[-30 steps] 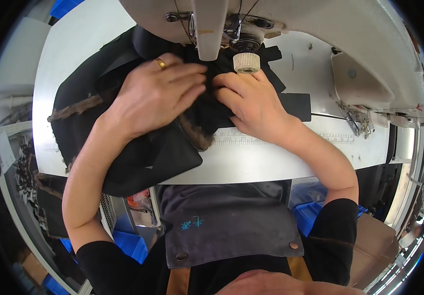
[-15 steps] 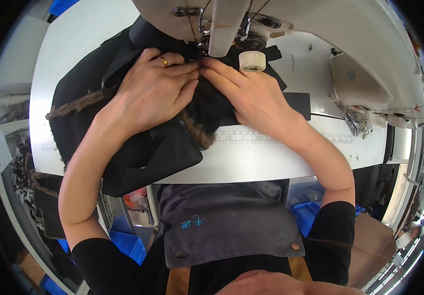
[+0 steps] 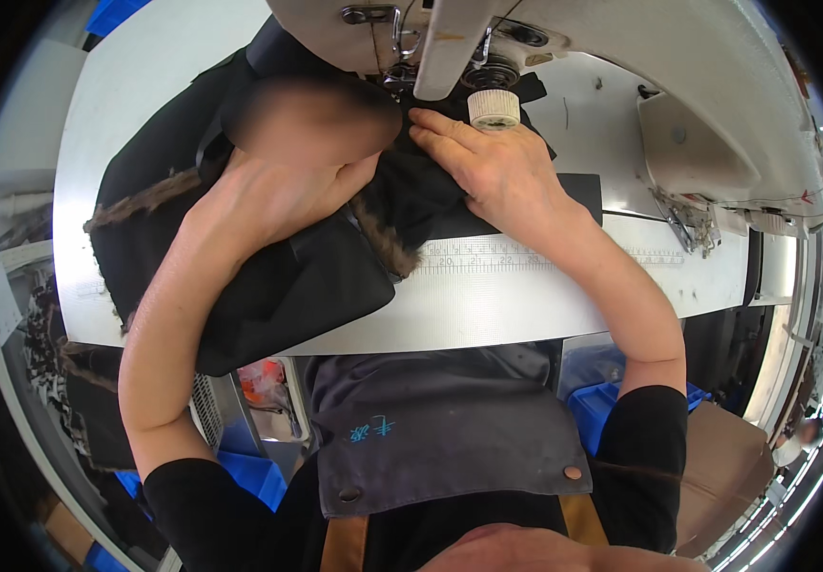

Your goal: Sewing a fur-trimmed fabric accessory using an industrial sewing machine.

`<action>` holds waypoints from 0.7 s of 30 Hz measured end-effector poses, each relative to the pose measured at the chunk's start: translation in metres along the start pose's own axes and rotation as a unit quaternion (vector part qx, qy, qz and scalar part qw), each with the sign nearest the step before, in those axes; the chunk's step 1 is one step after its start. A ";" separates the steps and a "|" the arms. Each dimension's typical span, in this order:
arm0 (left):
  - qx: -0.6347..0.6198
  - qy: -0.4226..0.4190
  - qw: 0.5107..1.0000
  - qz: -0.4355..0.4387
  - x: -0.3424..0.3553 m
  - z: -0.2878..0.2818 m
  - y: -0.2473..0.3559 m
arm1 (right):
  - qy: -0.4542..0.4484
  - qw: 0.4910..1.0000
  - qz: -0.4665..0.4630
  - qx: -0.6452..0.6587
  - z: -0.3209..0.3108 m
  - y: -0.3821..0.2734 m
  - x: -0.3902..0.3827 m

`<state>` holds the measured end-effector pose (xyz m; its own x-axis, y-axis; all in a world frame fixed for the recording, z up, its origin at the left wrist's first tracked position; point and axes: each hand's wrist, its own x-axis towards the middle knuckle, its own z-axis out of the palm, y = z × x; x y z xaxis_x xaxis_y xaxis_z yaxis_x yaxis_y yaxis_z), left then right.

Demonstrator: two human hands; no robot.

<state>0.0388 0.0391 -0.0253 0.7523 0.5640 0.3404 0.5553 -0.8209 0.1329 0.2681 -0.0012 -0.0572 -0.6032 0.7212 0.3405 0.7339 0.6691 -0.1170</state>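
Observation:
Black cloth with brown fur along some edges is bunched on the white table, below the head of a sewing machine. My left hand rests on the cloth left of the needle area. A blurred patch covers its fingers, and only the thumb side shows clearly. My right hand lies with its fingers stretched out over the cloth, fingertips close to the needle area. A strip of brown fur runs between my hands. The needle itself is hidden behind the machine parts.
A ribbed white knob hangs just above my right hand. A ruler scale runs along the table. Small metal parts sit by the machine's base at the right. Blue bins stand below the table's front edge.
My right hand has shifted slightly right, its fingertips now apart from my left hand. The left fingers, clear before, are now blurred. The cloth lies nearly the same.

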 end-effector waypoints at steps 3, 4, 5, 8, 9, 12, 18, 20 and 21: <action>-0.009 -0.013 1.000 -0.007 0.001 0.001 -0.001 | 0.016 1.000 -0.004 -0.007 -0.001 -0.001 0.001; -0.011 -0.004 1.000 0.004 0.002 0.002 -0.002 | 0.020 1.000 -0.005 -0.014 -0.001 -0.001 0.002; -0.013 0.005 1.000 0.015 0.002 0.002 -0.003 | 0.020 1.000 -0.007 -0.014 -0.001 0.001 0.002; -0.016 0.006 1.000 0.017 0.001 0.002 -0.005 | 0.003 0.999 -0.027 -0.017 0.000 0.007 0.004; -0.015 0.007 1.000 0.017 0.001 0.003 -0.006 | -0.007 1.000 -0.024 -0.016 -0.001 0.006 0.004; -0.022 0.006 1.000 0.022 0.002 0.003 -0.007 | -0.009 0.999 -0.025 -0.032 0.001 0.006 0.003; -0.026 -0.018 1.000 0.000 0.008 0.003 -0.012 | 0.060 0.997 -0.028 -0.043 0.002 0.007 0.010; -0.030 -0.014 0.999 0.007 0.007 0.004 -0.014 | 0.063 0.997 -0.021 -0.042 0.002 0.006 0.009; -0.030 -0.015 0.999 0.009 0.007 0.006 -0.013 | 0.063 0.997 -0.019 -0.042 0.002 0.006 0.008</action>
<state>0.0389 0.0544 -0.0301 0.7724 0.5511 0.3156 0.5205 -0.8341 0.1827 0.2666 0.0091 -0.0573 -0.5912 0.6632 0.4588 0.7377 0.6747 -0.0247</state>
